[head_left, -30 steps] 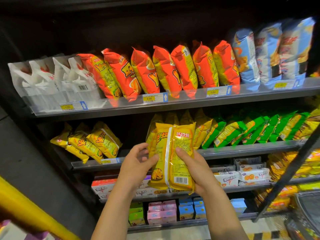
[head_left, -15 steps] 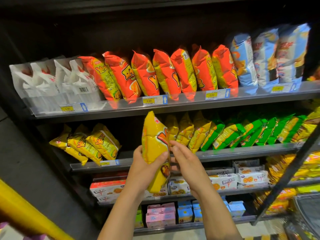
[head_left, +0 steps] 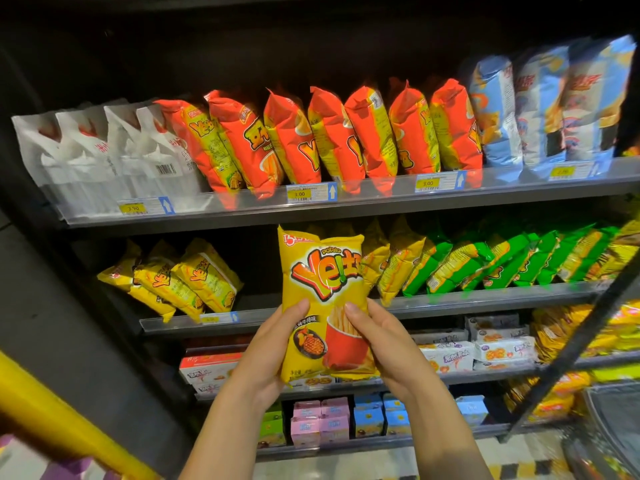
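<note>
Yellow snack bag [head_left: 323, 289] is what we have in hand. It stands upright in the air with its printed front toward us, in front of the middle shelf [head_left: 485, 301] and not resting on it. We hold it by its lower half from both sides. Our left hand [head_left: 273, 351] has its grip pinching the bag's left edge, thumb on the front and fingers curled behind. Our right hand [head_left: 386, 344] does the same on the right edge, thumb laid beside the picture of the red cup. Neither grip is spread.

Behind the bag, a row of yellow packs [head_left: 398, 261] of the same kind leans along the shelf and runs on into the green packs [head_left: 502, 261]. A cluster of yellow packs [head_left: 187, 278] lies further left. Between cluster and row the shelf shows a dark bare stretch, just left of where we hold the bag. Orange packs [head_left: 329, 140] fill the shelf above.

As we judge it, the first part is done: the bag is off the shelf, straight, facing forward and firmly held. The placing itself is left. We have yet to carry the bag in over the front rail, stand it beside its fellows with the front outward, and let go. We would put the work a little past halfway.
</note>
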Action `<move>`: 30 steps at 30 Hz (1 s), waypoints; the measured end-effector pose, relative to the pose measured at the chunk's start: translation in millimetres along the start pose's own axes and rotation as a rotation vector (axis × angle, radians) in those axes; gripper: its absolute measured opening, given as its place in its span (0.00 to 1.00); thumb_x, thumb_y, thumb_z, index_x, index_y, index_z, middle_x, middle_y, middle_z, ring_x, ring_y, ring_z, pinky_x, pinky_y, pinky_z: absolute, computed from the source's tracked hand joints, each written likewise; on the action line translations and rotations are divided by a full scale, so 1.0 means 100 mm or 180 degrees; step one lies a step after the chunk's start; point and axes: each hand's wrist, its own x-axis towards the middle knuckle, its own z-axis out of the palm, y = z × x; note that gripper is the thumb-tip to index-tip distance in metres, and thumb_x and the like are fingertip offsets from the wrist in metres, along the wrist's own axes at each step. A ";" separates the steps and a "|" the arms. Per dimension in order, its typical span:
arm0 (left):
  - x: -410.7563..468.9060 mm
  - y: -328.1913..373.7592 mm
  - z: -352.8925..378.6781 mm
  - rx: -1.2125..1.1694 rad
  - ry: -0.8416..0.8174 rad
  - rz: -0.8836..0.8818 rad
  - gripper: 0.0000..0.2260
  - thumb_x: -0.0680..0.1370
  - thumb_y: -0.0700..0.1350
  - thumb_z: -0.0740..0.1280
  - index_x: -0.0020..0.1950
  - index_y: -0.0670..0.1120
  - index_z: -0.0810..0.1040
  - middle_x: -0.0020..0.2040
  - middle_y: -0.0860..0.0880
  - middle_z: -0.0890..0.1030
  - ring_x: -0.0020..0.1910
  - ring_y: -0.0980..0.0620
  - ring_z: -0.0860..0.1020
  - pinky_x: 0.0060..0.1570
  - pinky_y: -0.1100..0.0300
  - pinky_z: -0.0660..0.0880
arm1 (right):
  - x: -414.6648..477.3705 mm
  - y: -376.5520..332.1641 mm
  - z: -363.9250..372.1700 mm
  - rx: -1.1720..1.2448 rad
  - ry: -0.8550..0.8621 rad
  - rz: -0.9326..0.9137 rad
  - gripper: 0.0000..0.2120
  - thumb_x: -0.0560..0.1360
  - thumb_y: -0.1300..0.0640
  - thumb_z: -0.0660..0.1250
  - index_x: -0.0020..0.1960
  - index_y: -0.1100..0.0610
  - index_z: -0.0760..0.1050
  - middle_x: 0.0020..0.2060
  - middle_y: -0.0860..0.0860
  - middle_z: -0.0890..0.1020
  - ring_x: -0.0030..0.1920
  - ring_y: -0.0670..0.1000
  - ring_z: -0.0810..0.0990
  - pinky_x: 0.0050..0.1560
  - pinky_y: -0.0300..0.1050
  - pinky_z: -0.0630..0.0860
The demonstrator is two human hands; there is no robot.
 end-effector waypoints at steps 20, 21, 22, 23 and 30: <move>0.69 -0.06 -1.00 0.0540 0.1381 0.0580 0.28 0.73 0.46 0.81 0.69 0.51 0.72 0.59 0.50 0.86 0.56 0.47 0.85 0.58 0.44 0.82 | 0.90 0.43 0.38 -0.1238 0.0644 -0.0259 0.40 0.77 0.42 0.73 0.83 0.51 0.59 0.73 0.49 0.74 0.65 0.47 0.78 0.55 0.37 0.77; 0.76 -0.05 -1.06 0.0509 0.1553 0.0614 0.31 0.74 0.46 0.81 0.72 0.51 0.70 0.61 0.51 0.84 0.58 0.47 0.84 0.58 0.45 0.81 | 1.00 0.43 0.39 -0.1321 0.0746 -0.0295 0.42 0.77 0.41 0.73 0.83 0.51 0.58 0.76 0.50 0.72 0.69 0.49 0.76 0.62 0.43 0.77; 0.83 -0.04 -1.10 0.0498 0.1690 0.0677 0.35 0.73 0.48 0.81 0.76 0.52 0.67 0.63 0.51 0.82 0.60 0.47 0.82 0.59 0.46 0.80 | 1.11 0.44 0.40 -0.1444 0.0880 -0.0331 0.44 0.76 0.39 0.74 0.83 0.51 0.57 0.77 0.51 0.70 0.72 0.51 0.74 0.68 0.50 0.76; 0.90 -0.04 -1.15 0.0500 0.1794 0.0760 0.38 0.73 0.49 0.81 0.78 0.52 0.66 0.64 0.51 0.81 0.61 0.48 0.81 0.59 0.47 0.79 | 1.23 0.44 0.41 -0.1594 0.1020 -0.0365 0.46 0.76 0.38 0.74 0.84 0.51 0.55 0.79 0.51 0.68 0.75 0.53 0.71 0.72 0.55 0.74; 1.53 0.10 -1.25 0.0275 0.2240 0.1010 0.40 0.74 0.46 0.81 0.79 0.47 0.63 0.65 0.50 0.76 0.63 0.48 0.77 0.64 0.48 0.77 | 1.93 0.39 0.50 -0.2449 0.1908 -0.0471 0.47 0.77 0.33 0.69 0.84 0.56 0.54 0.81 0.55 0.64 0.79 0.58 0.65 0.73 0.58 0.69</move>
